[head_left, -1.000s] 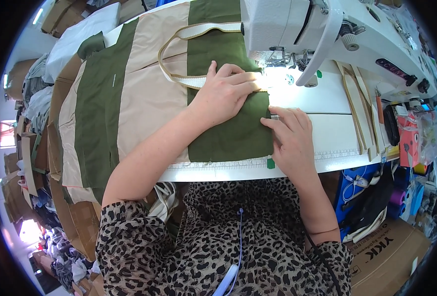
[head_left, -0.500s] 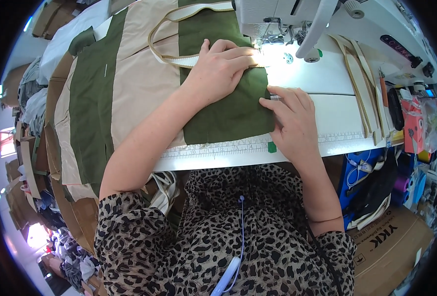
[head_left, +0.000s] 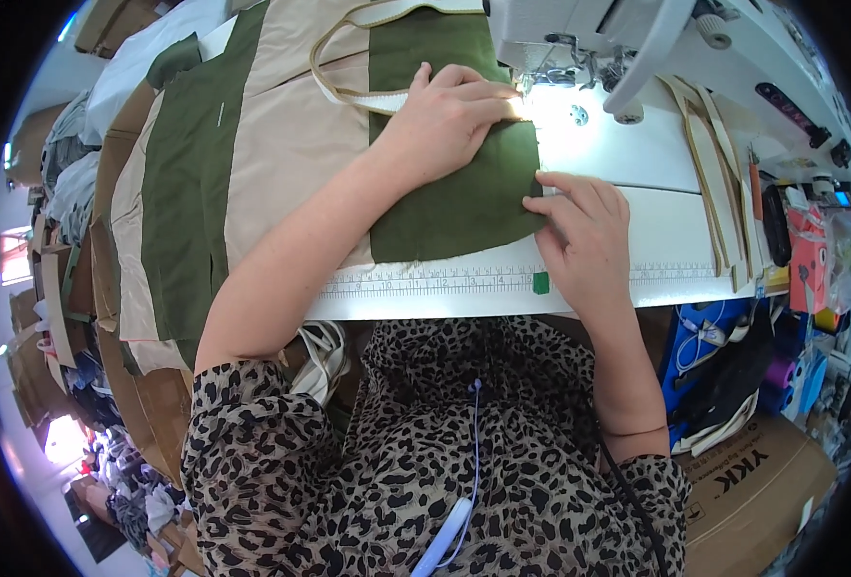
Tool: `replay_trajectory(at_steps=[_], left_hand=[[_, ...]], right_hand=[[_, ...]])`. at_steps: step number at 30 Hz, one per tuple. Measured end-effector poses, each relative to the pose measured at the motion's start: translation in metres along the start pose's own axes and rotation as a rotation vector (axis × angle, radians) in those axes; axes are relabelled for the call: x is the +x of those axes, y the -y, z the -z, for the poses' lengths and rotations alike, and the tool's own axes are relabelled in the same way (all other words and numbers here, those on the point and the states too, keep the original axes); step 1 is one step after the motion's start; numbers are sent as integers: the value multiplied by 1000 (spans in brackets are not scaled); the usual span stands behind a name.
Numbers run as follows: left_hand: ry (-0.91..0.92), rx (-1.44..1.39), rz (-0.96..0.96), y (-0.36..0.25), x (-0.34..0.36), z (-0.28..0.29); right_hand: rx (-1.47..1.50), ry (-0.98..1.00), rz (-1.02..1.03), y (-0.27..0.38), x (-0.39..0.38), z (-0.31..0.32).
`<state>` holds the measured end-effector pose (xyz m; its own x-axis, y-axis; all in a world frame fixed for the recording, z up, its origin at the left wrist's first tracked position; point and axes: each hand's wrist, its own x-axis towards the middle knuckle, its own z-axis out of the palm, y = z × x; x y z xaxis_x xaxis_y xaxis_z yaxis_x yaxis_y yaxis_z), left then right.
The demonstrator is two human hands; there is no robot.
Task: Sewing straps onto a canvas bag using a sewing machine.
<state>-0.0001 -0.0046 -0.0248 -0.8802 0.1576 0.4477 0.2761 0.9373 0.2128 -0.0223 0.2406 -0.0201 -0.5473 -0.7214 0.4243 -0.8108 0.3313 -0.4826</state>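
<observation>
A striped panel of green (head_left: 454, 216) and beige (head_left: 296, 125) fabric lies across the sewing machine's white bed. A white strap with tan edges (head_left: 334, 88) loops over it, one end running under the lit needle area of the sewing machine (head_left: 579, 38). My left hand (head_left: 450, 120) lies on the strap and green cloth, fingers stretched flat, their tips close to the presser foot, which glare partly hides. At the right edge of the green cloth, my right hand (head_left: 587, 231) grips the border between its fingers and thumb; the thumb tip is mostly hidden.
A ruler strip (head_left: 464, 281) with a green tape mark (head_left: 541, 283) runs along the table's front edge. More tan-edged straps (head_left: 709, 183) lie at the right, beside an orange-handled tool (head_left: 756, 188). Cardboard boxes (head_left: 752, 490) stand at lower right and along the left.
The green cloth has slid slightly away from me, widening the gap between its near edge and the ruler. Both hands have moved with it. The whole view has shifted a little.
</observation>
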Motion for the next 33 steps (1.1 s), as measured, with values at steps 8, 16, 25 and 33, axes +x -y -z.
replay_trajectory(at_steps=[8, 16, 25, 33], left_hand=[[22, 31, 8, 20, 13, -3], [-9, 47, -6, 17, 9, -4], [-49, 69, 78, 17, 2, -7], [67, -8, 230, -78, -82, 35]], right_hand=[[-57, 22, -48, 0, 5, -3], [-69, 28, -32, 0, 2, -5], [-40, 22, -5, 1, 4, -4], [397, -220, -87, -9, 2, -5]])
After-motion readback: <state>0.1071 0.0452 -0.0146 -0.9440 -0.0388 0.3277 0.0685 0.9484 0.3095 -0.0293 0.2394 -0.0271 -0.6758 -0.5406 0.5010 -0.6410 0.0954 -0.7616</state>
